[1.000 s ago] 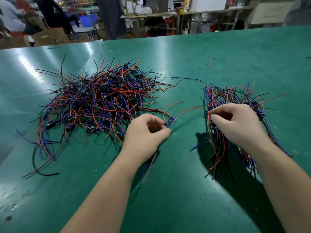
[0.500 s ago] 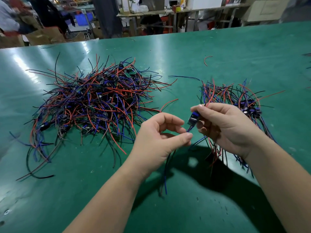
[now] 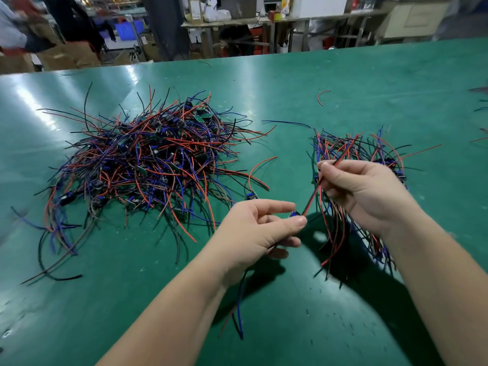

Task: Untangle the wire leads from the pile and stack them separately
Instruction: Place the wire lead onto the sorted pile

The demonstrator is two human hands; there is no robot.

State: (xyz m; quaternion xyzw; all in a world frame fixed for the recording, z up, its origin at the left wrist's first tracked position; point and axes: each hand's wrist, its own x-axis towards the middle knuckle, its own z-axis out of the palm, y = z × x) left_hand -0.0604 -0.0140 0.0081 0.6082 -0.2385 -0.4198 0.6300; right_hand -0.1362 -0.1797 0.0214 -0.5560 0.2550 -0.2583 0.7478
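A loose mound of thin red, blue and black wires, the pile [image 3: 148,165], lies at left. The left hand [image 3: 253,228] pinches a lead's [image 3: 311,200] small blue end between thumb and forefinger. The right hand [image 3: 361,191], fingers curled, pinches its taut red strand above the neater stack [image 3: 340,146]. The glossy green table [image 3: 369,83] reflects lights; cluttered benches [image 3: 237,21] and cardboard boxes [image 3: 71,55] stand behind.

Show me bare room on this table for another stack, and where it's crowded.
Bare: the green table beyond the tangled pile and sorted stack, to the far edge, bar one red scrap; also the near-left corner, between the pile and the left forearm. Crowded: the gap between pile and stack, crossed by stray leads, the left hand and right hand.
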